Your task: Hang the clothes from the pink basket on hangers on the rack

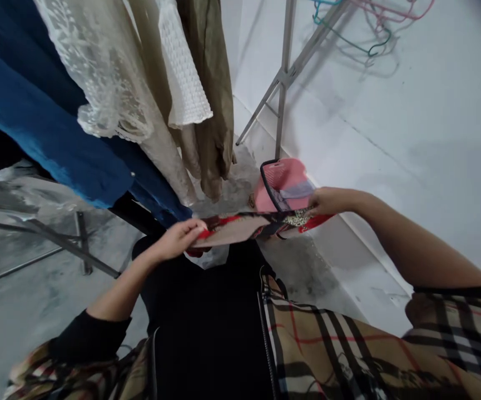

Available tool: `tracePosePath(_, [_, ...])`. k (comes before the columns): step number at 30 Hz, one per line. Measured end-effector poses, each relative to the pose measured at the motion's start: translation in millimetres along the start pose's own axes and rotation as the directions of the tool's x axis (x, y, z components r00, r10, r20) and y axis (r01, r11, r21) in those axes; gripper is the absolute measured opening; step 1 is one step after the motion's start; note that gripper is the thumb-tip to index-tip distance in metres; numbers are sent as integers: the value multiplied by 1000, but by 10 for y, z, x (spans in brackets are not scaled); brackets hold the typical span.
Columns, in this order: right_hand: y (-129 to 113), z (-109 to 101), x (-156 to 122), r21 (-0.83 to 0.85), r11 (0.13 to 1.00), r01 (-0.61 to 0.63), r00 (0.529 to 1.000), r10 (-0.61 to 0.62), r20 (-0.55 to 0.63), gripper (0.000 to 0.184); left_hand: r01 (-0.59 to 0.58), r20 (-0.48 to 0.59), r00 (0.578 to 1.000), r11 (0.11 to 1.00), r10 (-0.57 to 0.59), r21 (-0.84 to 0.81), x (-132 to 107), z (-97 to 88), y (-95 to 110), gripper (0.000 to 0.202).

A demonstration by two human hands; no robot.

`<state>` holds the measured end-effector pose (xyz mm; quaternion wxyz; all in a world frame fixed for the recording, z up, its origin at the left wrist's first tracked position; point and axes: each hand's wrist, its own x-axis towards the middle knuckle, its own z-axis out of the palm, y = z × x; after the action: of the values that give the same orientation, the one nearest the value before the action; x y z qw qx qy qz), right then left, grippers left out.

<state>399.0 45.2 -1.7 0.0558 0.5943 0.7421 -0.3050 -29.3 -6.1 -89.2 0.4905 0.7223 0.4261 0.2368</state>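
- Printed scarf (240,229), a red, beige and dark band pulled flat and roughly level across the middle of the view, in front of the person's torso and below the hanging clothes.
- Left hand (177,240) is clenched on the scarf's near end, with the fingers curled over the fabric and the forearm reaching in from the lower left.
- Right hand (327,201) grasps the far end from above, with the arm stretched out from the lower right and the wrist nearly straight.
- Both forearms are bare below a beige check coat (340,344) worn over a black top (202,322).
- Just behind the scarf sits a pink item with dark trim (284,186), partly hidden; what it is cannot be made out.
- Under the scarf a pale translucent bag (209,258) pokes out, mostly cut off.
- Right-hand fingertips are hidden, and the scarf's folds and full pattern are hard to read.
- Overhead hang a blue garment (44,122), white lace (94,66) and an olive garment (211,94).
- Grey concrete floor (19,339) meets a white wall (411,111); a metal rack (284,83) holds coloured wire hangers (361,22).
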Motion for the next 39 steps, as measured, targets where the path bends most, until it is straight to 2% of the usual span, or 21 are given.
tracePosePath(1, [22,98,6,-95,995,-21,991,33,130,32,29,103,994,1000,-29,-3,-47,152,-90,39])
tracePosePath(2, [31,165,5,-148,989,-28,978,57,202,32,28,186,982,1000,-30,12,-82,294,-162,38])
tracePosePath(3, [28,202,-2,-158,987,-24,976,57,208,30,15,244,969,1000,-21,27,-104,424,-216,37])
tracePosePath(4, [13,211,-16,-131,991,-12,988,32,153,27,2,278,960,999,-11,33,-112,540,-253,35])
tracePosePath(6, [-53,174,-71,-16,999,44,998,-45,-37,23,-26,306,952,997,3,69,-89,727,-292,30])
tracePosePath(8, [-164,98,-167,109,983,147,964,-118,-237,24,-49,309,951,985,-5,166,-29,861,-301,34])
tracePosePath(10, [-307,18,-299,183,949,258,915,-179,-363,25,-72,301,953,961,-13,268,50,945,-298,42])
tracePosePath(12, [-457,-48,-445,202,908,367,870,-259,-419,21,-83,292,956,949,-10,305,138,967,-284,41])
tracePosePath(14, [-586,-91,-581,170,863,475,827,-372,-421,14,-86,267,964,949,2,305,233,914,-256,31])
tracePosePath(16, [-685,-102,-691,113,805,582,778,-510,-366,14,-76,217,976,947,6,314,334,799,-209,23])
tracePosePath(20, [-816,-53,-836,70,654,754,651,-728,-215,25,-25,44,999,951,12,309,507,583,-68,24])
tracePosePath(22, [-870,-19,-890,77,605,793,608,-777,-159,28,-36,4,999,966,36,256,553,584,8,24])
tracePosePath(23, [-897,-5,-916,74,592,803,596,-791,-136,29,-54,17,999,975,51,217,564,618,42,24])
tracePosePath(26, [-980,22,-986,40,576,817,577,-812,-87,29,-129,146,982,991,122,41,569,798,119,26])
tracePosePath(28, [-1032,27,-1026,10,568,823,567,-821,-68,25,-192,220,953,978,206,-85,575,927,148,29])
tracePosePath(30, [-1077,26,-1060,-26,565,825,563,-825,-55,23,-266,269,918,955,293,-131,592,1025,165,32])
tracePosePath(32, [-1114,19,-1091,-62,569,820,567,-822,-42,22,-321,331,891,947,311,-26,612,1078,176,35])
tracePosePath(34, [-1141,10,-1117,-74,571,817,571,-820,-24,22,-326,388,892,925,233,195,618,1090,180,38])
tracePosePath(36, [-1157,2,-1141,-63,571,818,572,-820,-11,25,-308,415,900,865,130,395,600,1074,166,39])
tracePosePath(39, [-1163,-4,-1169,-56,569,820,569,-822,-6,28,-289,438,898,815,48,502,546,1026,103,40])
